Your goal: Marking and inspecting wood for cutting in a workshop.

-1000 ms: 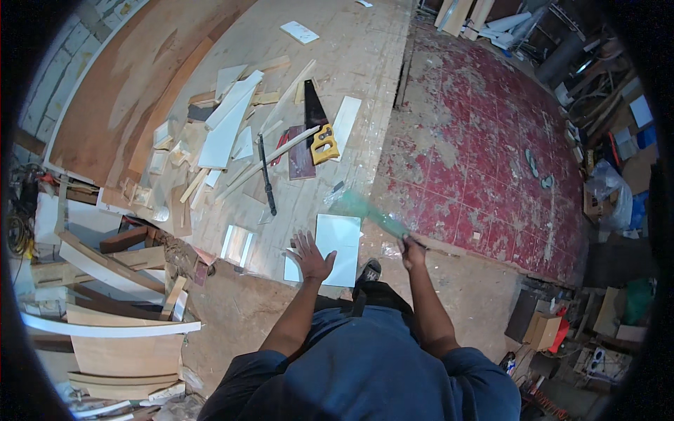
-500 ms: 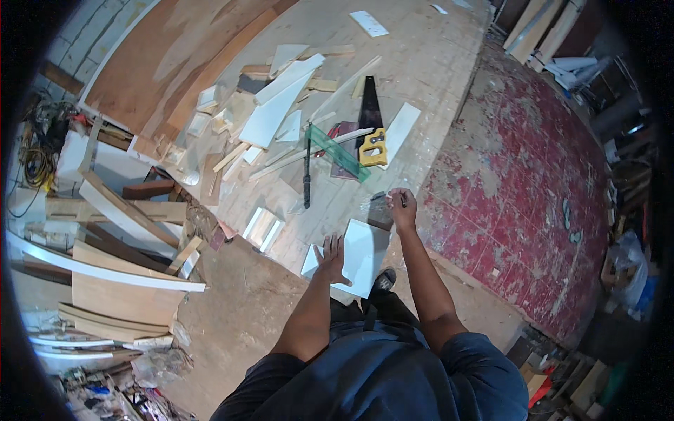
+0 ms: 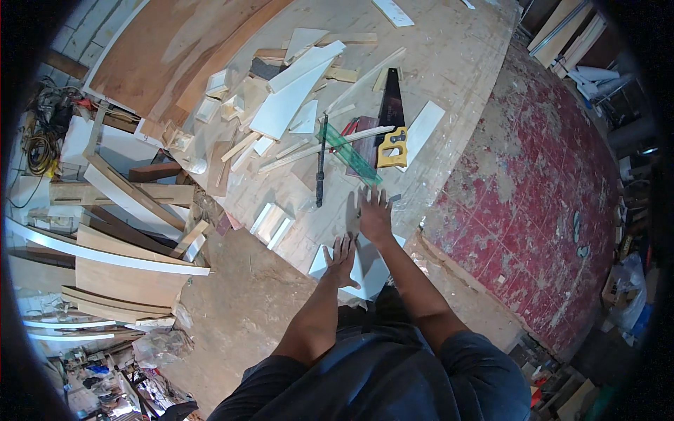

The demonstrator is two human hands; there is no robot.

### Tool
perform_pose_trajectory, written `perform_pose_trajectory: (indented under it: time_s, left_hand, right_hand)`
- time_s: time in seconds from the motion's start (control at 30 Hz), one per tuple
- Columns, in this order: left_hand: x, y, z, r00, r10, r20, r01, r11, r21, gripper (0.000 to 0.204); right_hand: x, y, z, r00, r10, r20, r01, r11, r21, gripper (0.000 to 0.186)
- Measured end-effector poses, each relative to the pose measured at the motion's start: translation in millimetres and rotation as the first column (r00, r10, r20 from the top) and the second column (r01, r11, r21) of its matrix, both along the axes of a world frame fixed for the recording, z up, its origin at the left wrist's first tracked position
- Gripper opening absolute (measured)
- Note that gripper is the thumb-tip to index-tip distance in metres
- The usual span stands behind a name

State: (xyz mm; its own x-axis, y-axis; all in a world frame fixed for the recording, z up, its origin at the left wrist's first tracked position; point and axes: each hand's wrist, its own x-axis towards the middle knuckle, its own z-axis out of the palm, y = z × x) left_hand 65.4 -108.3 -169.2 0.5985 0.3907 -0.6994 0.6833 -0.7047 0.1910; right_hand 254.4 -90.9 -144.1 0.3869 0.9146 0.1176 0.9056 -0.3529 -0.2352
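My left hand (image 3: 342, 261) lies with spread fingers on a white board (image 3: 372, 270) at the near edge of the table. Fingers stretched out, my right hand (image 3: 375, 219) is over the table just beyond that board. Its fingertips come close to the near end of a green see-through ruler (image 3: 353, 156); whether they touch is unclear. A handsaw (image 3: 392, 144) with a yellow handle and dark blade lies farther off. Left of the ruler rests a long black rod-like tool (image 3: 321, 165). A small dark piece (image 3: 394, 198) sits right of my fingertips.
White and bare wood offcuts (image 3: 291, 91) are heaped across the table's left part. A small white-edged wooden piece (image 3: 272, 224) stands at the near left edge. Stacked boards (image 3: 126, 245) fill the floor at left. Worn red flooring (image 3: 526, 203) stretches along the right.
My right hand has moved left from the table's right side, its pinched fingers now spread out. My left hand stays on the white board. The whole view has shifted slightly.
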Motion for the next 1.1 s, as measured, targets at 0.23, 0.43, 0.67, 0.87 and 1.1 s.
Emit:
perform_pose_trajectory:
  time_s: [0.23, 0.43, 0.67, 0.87, 1.1]
  left_hand:
    - [16.3, -0.3, 0.1, 0.997, -0.05, -0.055, 0.048, 0.998, -0.046, 0.154]
    - [-32.9, -7.2, -104.9, 0.952, -0.058, 0.301, 0.058, 0.998, 0.009, 0.141]
    - [-37.3, -3.5, -93.0, 0.963, 0.262, 0.069, -0.199, 0.856, -0.477, 0.088]
    - [-63.3, -4.0, -127.5, 0.91, 0.4, 0.109, -0.235, 0.713, -0.661, 0.095]
    - [-58.2, 11.4, -159.0, 0.871, 0.48, 0.109, -0.18, 0.516, -0.837, 0.102]
  right_hand:
    - [-22.0, 109.6, 3.8, 0.748, -0.261, -0.61, 0.019, 0.927, -0.374, 0.048]
    - [-26.3, 163.1, -11.4, 0.695, -0.366, -0.619, 0.216, 0.927, -0.305, 0.044]
    - [-60.8, 121.1, 8.3, 0.386, -0.236, -0.892, 0.297, 0.947, -0.123, 0.026]
    - [-75.0, 12.5, 26.2, 0.256, -0.012, -0.966, 0.298, 0.952, 0.067, 0.018]
    - [-52.0, -45.7, 11.8, 0.435, -0.11, -0.894, 0.148, 0.988, -0.05, 0.027]
